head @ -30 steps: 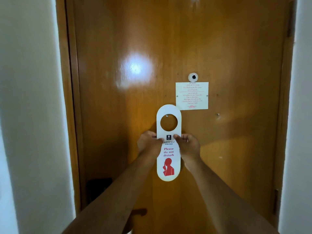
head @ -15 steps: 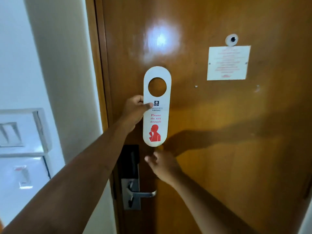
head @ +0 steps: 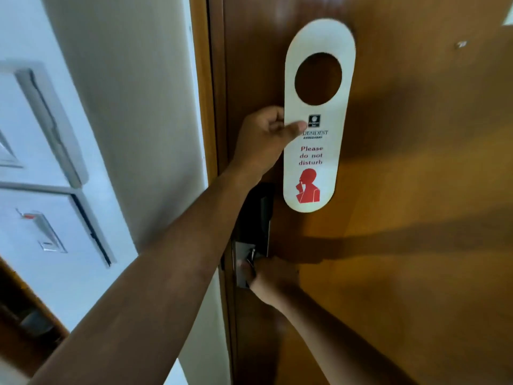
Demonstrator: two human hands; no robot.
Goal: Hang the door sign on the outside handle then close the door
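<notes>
A white door sign (head: 316, 112) with a round hole and red "Please do not disturb" print is held upright against the brown wooden door (head: 416, 190). My left hand (head: 263, 137) pinches its left edge at mid-height. Below it, my right hand (head: 270, 279) is closed around the inside door handle on the metal lock plate (head: 240, 262), hiding most of the lever. A black lock body (head: 258, 215) sits just above the handle. The door looks shut in its frame.
The wooden door frame (head: 205, 134) runs down the left of the door. A white wall (head: 133, 107) stands beside it. A white switch panel (head: 44, 229) is mounted on the wall at far left. A paper notice corner (head: 508, 18) shows at top right.
My right hand let go of the sign, dropped down and closed on the door handle. My left hand keeps the sign alone. The view has moved closer and to the left.
</notes>
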